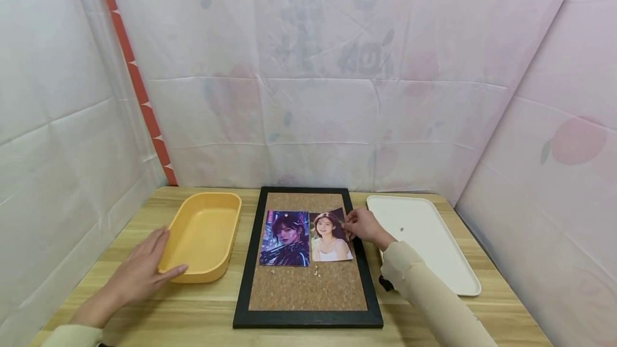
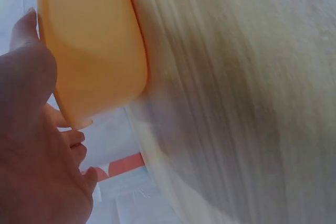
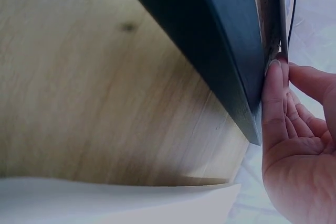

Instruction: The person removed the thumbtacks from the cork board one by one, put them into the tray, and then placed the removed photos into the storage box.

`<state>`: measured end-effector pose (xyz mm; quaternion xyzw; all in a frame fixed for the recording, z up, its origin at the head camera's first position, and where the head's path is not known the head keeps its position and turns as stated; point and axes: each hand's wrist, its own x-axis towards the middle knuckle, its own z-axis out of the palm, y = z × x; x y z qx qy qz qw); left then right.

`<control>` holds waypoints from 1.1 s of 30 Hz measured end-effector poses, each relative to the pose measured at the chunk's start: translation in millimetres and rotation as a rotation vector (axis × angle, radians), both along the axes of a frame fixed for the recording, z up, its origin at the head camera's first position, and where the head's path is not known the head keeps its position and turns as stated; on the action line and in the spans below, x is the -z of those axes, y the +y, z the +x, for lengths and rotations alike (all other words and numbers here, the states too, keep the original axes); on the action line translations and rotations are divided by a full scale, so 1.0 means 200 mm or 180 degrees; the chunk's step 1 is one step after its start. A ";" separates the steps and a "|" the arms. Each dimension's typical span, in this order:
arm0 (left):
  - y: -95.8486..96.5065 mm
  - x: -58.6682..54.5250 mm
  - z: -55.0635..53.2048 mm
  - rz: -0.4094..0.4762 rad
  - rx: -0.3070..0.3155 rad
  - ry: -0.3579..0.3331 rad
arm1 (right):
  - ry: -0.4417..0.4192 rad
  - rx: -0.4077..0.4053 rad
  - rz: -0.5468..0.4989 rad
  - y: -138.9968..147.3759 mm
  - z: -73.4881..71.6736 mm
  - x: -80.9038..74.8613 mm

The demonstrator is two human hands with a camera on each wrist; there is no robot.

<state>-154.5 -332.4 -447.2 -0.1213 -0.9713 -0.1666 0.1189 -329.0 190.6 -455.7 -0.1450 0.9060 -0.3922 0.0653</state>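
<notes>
A black-framed cork board lies on the table with two pictures on it. On the left is a purple-toned illustrated card with a small pin-like dot near its top edge. To its right is a photo of a person in a white top, slightly askew. My right hand pinches that photo's right edge between thumb and fingers; the right wrist view shows the hand beside the frame, the photo's edge raised. My left hand rests with extended fingers against the left side and near corner of a yellow tray.
A white tray stands right of the board, with a small dark item in it. Several small pale bits are on the cork below the pictures. Printed white cloth walls enclose the table's back and sides.
</notes>
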 end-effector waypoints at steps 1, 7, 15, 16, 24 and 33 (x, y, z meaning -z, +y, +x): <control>0.00 0.00 0.00 -0.0020 -0.0010 -0.0054 | -0.0002 0.0003 -0.0011 0.00 0.00 0.00; -0.02 0.03 0.00 -0.0107 -0.0066 -0.0259 | -0.0022 0.0002 -0.0079 0.01 -0.01 0.01; -0.01 0.02 0.01 -0.0119 -0.0050 -0.0287 | -0.0169 0.0001 -0.0266 0.02 0.01 -0.01; -0.01 0.02 0.01 -0.0119 -0.0053 -0.0295 | -0.0201 -0.0014 -0.0320 0.02 0.01 -0.01; 0.00 0.02 0.00 -0.0150 -0.0073 -0.0333 | -0.0390 -0.0120 -0.0706 0.04 0.02 -0.04; 0.00 0.01 0.01 -0.0149 -0.0072 -0.0361 | -0.0450 -0.0173 -0.1008 0.07 0.03 -0.10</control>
